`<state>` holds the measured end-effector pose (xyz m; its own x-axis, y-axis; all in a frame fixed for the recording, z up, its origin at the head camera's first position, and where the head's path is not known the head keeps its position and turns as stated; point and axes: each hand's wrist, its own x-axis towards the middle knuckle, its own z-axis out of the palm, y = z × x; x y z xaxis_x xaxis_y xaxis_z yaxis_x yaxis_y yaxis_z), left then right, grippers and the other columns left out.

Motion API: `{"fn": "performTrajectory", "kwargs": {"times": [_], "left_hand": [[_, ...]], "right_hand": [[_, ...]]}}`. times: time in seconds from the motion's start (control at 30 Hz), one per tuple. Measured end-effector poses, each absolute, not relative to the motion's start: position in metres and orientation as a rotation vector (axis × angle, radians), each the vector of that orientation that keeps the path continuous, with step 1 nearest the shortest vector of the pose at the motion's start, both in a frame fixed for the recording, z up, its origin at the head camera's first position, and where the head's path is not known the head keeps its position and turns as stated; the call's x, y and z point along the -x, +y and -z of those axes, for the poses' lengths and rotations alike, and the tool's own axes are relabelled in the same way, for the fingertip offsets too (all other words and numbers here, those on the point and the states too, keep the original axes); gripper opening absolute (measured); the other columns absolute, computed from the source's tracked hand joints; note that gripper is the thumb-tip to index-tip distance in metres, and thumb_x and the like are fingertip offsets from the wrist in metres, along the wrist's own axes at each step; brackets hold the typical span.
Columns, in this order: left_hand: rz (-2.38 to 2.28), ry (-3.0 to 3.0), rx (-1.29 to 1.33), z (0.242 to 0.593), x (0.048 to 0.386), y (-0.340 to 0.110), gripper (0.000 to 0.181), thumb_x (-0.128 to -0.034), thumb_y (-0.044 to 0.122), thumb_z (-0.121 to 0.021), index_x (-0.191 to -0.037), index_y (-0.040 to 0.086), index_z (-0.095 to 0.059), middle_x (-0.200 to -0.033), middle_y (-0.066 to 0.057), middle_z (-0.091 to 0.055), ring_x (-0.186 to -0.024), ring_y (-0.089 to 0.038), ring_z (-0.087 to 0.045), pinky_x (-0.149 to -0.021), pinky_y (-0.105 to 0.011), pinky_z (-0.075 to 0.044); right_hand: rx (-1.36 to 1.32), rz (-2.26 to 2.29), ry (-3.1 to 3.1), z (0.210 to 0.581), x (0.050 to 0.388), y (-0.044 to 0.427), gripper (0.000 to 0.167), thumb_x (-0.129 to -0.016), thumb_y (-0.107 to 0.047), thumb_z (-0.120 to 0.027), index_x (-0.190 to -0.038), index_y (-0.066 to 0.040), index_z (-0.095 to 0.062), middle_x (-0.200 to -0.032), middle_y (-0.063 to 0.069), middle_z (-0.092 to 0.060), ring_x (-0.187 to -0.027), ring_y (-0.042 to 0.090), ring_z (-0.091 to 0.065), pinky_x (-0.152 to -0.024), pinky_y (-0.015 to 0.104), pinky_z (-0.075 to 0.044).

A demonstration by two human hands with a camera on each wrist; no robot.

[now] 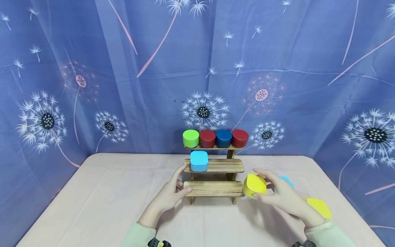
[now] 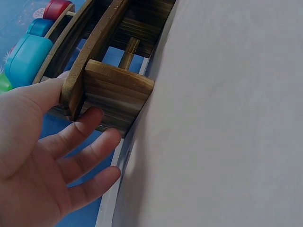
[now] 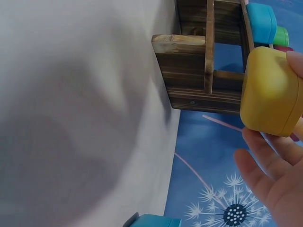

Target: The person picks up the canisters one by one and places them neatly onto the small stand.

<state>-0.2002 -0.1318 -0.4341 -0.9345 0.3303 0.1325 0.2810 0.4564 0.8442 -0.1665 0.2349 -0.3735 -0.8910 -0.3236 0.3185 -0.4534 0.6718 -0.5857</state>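
Observation:
A small three-tier wooden display stand (image 1: 213, 188) stands on the table. My left hand (image 1: 168, 195) holds its left end; in the left wrist view the thumb lies over the lowest board and the other fingers reach below it. My right hand (image 1: 282, 195) grips a yellow rounded-square tin (image 1: 254, 185) between thumb and fingers, tilted, just off the right end of the lowest tier. A light blue square tin (image 1: 199, 161) sits on the left of the middle tier. Along the top tier stand a green round tin (image 1: 190, 138), a red one (image 1: 207, 139), a blue one (image 1: 223, 138) and another red one (image 1: 240, 138).
To the right, partly hidden by my right hand and forearm, lie another yellow tin (image 1: 319, 208) and a light blue tin (image 1: 287, 181). A blue dandelion-print curtain (image 1: 160, 103) hangs behind the stand. The table (image 1: 102, 206) has a pale cover.

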Motion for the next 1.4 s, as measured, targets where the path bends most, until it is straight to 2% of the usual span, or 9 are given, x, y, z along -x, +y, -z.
{"fn": "performTrajectory", "kwargs": {"times": [0.3,0.47,0.73,1.0,1.23,1.4], "left_hand": [[-1.522,2.627,-0.542,0.433,0.2,-0.131,0.077,-0.0907,0.026,-0.064,-0.15,0.035,-0.015,-0.086,-0.005,-0.05,-0.073,-0.013,-0.05,-0.066,-0.024,-0.045],[-1.52,2.633,-0.546,0.434,0.2,-0.131,0.077,-0.0907,0.027,-0.064,-0.149,0.035,-0.015,-0.086,-0.005,-0.049,-0.073,-0.013,-0.049,-0.066,-0.024,-0.044],[-1.514,2.635,-0.549,0.434,0.2,-0.131,0.077,-0.0907,0.026,-0.064,-0.149,0.035,-0.015,-0.086,-0.005,-0.05,-0.073,-0.013,-0.05,-0.066,-0.024,-0.045],[-1.523,2.629,-0.545,0.433,0.199,-0.132,0.077,-0.0907,0.026,-0.064,-0.15,0.034,-0.015,-0.086,-0.005,-0.05,-0.073,-0.013,-0.05,-0.067,-0.024,-0.045],[-1.526,2.625,-0.546,0.433,0.2,-0.132,0.077,-0.0907,0.025,-0.064,-0.15,0.034,-0.015,-0.086,-0.005,-0.051,-0.073,-0.013,-0.05,-0.066,-0.024,-0.045],[-1.522,2.63,-0.548,0.433,0.2,-0.132,0.077,-0.0907,0.025,-0.064,-0.15,0.034,-0.015,-0.086,-0.005,-0.051,-0.073,-0.013,-0.051,-0.067,-0.024,-0.045]], "right_hand": [[-0.571,-1.092,-2.745,0.368,0.167,0.23,0.069,-0.077,-0.029,-0.079,-0.136,-0.017,-0.047,-0.128,0.009,-0.057,-0.097,0.013,-0.055,-0.081,0.033,-0.05],[-0.527,-1.154,-2.766,0.364,0.168,0.224,0.07,-0.076,-0.034,-0.078,-0.138,-0.022,-0.046,-0.132,0.005,-0.054,-0.1,0.019,-0.055,-0.08,0.028,-0.049],[-0.612,-1.206,-2.692,0.362,0.176,0.214,0.068,-0.077,-0.027,-0.078,-0.137,-0.014,-0.047,-0.133,0.01,-0.053,-0.101,0.013,-0.053,-0.085,0.03,-0.049],[-0.685,-1.23,-2.604,0.364,0.185,0.202,0.067,-0.078,-0.018,-0.077,-0.136,-0.006,-0.047,-0.131,0.015,-0.054,-0.096,0.018,-0.057,-0.082,0.028,-0.051],[-0.679,-1.276,-2.543,0.371,0.194,0.194,0.064,-0.08,-0.018,-0.076,-0.136,-0.007,-0.048,-0.133,0.01,-0.054,-0.105,0.004,-0.054,-0.086,0.025,-0.05],[-0.653,-1.291,-2.523,0.371,0.197,0.187,0.063,-0.08,-0.02,-0.076,-0.136,-0.01,-0.049,-0.133,0.007,-0.055,-0.11,0.006,-0.053,-0.09,0.023,-0.047]]}}
